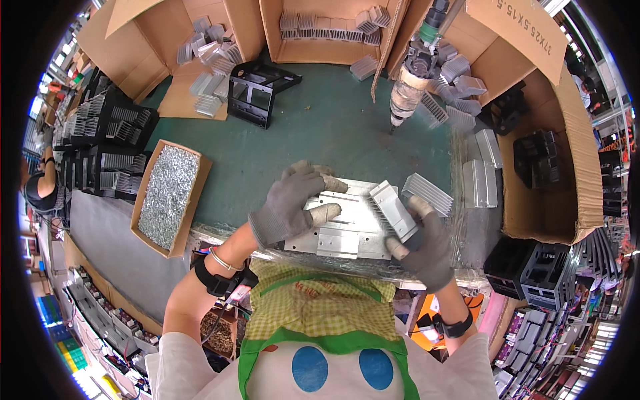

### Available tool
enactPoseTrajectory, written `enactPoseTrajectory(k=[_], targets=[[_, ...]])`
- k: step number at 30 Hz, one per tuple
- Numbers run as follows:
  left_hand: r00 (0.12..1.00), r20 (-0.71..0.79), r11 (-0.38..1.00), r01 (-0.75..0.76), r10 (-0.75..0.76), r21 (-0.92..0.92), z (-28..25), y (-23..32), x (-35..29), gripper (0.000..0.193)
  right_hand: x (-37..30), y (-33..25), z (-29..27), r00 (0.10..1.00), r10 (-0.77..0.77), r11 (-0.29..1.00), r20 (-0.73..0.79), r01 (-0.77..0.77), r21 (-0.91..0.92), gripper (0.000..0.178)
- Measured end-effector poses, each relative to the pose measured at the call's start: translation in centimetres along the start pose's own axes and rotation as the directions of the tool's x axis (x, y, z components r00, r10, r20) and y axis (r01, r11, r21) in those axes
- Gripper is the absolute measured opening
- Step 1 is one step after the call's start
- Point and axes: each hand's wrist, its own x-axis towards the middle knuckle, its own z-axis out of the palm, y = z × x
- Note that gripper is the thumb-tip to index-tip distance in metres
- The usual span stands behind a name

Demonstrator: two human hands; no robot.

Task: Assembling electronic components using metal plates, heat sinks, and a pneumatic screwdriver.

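A silvery metal plate with holes lies on the bench's near edge. My left hand, in a grey glove with wrapped fingertips, rests over its left part, thumb and forefinger spread apart on the metal. Between the thumb and fingers of my gloved right hand is a finned aluminium heat sink, tilted above the plate's right side. Another heat sink lies just beyond that hand, fins up. A power screwdriver hangs tip down over the bench, away from both hands.
A cardboard box of small metal screws stands left. Cartons with heat sinks line the back. A black frame lies on the green bench. Right are two heat sinks and a carton of black parts.
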Motion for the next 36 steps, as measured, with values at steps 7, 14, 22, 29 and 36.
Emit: enactPoseTrajectory(k=[7, 14, 22, 29, 36], targets=[[0.999, -0.019, 0.999, 0.029, -0.028, 0.026, 0.1, 0.1, -0.2, 0.036, 1.2, -4.1, -3.1, 0.951, -0.035, 0.966, 0.308, 0.111, -0.234, 0.044], [0.996, 0.066, 0.998, 0.063, -0.062, -0.017, -0.2, 0.5, 0.2, 0.041, 5.5, -3.9, -5.1, 0.750, -0.326, 0.797, 0.575, 0.545, -0.260, 0.043], [1.000, 0.000, 1.000, -0.025, 0.025, -0.014, -0.6, 1.3, 0.7, 0.035, 5.1, -2.8, -2.5, 0.889, 0.035, 0.971, 0.456, 0.078, -0.226, 0.062], [1.000, -0.005, 1.000, 0.003, -0.003, 0.006, -0.9, 1.1, 0.5, 0.036, 11.1, 3.7, -7.0, 0.964, 0.137, 0.968, -0.228, -0.179, -0.176, 0.037], [0.999, -0.019, 0.999, -0.042, 0.041, -0.035, -0.5, 1.8, 1.0, 0.035, 17.3, 25.2, -13.5, 0.681, 0.355, 0.646, -0.641, -0.674, -0.358, 0.059]])
